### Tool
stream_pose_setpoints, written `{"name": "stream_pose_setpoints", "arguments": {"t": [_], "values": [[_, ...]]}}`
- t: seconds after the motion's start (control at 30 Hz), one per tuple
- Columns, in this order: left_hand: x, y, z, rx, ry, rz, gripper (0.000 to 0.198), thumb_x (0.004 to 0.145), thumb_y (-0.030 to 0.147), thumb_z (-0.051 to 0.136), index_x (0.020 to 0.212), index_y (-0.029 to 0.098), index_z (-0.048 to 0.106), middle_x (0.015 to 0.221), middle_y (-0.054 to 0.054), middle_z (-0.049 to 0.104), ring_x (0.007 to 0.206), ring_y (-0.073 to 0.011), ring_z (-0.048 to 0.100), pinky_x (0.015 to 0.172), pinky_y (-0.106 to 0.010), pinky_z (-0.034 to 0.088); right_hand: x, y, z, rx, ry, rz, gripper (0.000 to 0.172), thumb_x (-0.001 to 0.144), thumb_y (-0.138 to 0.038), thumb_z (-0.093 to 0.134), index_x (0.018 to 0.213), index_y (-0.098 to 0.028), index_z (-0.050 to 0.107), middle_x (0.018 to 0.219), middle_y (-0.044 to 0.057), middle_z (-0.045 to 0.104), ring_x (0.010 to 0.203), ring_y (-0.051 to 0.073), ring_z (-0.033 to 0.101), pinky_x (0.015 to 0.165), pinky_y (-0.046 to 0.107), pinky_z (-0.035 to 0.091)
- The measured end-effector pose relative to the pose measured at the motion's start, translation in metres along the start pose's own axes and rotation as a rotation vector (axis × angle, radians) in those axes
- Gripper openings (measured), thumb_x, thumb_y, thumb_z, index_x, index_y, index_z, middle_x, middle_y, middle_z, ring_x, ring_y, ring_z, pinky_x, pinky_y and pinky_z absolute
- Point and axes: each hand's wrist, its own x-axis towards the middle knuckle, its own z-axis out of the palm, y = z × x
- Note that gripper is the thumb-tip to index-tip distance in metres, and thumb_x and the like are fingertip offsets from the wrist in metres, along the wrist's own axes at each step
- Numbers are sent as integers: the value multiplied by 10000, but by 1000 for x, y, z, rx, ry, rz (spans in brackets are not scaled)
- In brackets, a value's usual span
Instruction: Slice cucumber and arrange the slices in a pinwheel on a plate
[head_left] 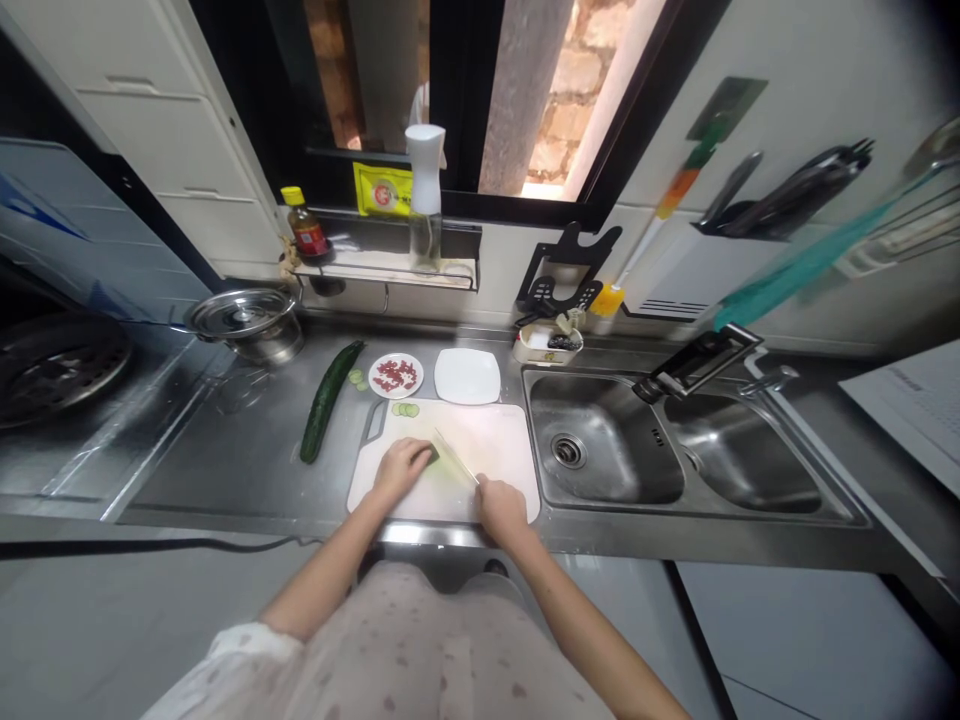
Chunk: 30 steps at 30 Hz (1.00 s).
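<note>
My left hand (405, 467) is closed over a short dark-green piece of cucumber (433, 455) on the white cutting board (367, 490); most of the piece is hidden by the fingers. My right hand (502, 507) grips a knife (455, 456) by its handle, the blade slanting up and left beside the cucumber piece. A few pale slices (406, 410) lie at the board's upper left. Beyond the board's edge, more slices (358, 380) rest on the steel counter near a long whole cucumber (328, 402).
Behind the board stand a plate of red chopped bits (396, 376) and a white square plate (467, 376). A double sink (607, 440) with a black faucet (697, 362) is at the right. A lidded steel pot (247, 322) sits at the back left, below a wall rack (382, 270).
</note>
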Motion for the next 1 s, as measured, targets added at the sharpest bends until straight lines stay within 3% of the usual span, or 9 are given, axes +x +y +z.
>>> {"name": "stream_pose_setpoints", "arguments": {"t": [0.37,0.67,0.83,1.0], "values": [[-7,-9,-3,1,74,-47,244,912,315,503,1009,217,704,969,-62,709,941,-205,631,861,-353,490,2,-1,-4,-45,71,24,306,941,-204,401,1220,-210,528,1005,111,682,917,202,637,757,287,387],[-6,-2,-6,-110,297,-209,272,912,353,491,1072,205,654,1027,-85,670,931,-207,622,807,-338,519,0,2,0,-83,185,1,372,925,-273,460,1287,-199,504,1018,122,668,932,232,614,785,312,375],[9,15,-19,2,119,-22,341,847,394,611,1148,238,648,1163,-78,613,1125,-248,536,1002,-417,426,-2,3,-4,-95,171,-33,419,913,-265,484,1324,-183,483,1052,142,654,974,245,588,826,328,363],[21,32,-25,39,-28,37,321,838,444,616,1082,248,691,1166,-85,606,1141,-264,515,1004,-432,409,-8,4,-9,-127,170,-48,425,907,-220,482,1330,-180,489,1026,127,655,954,236,582,818,323,359]]}}
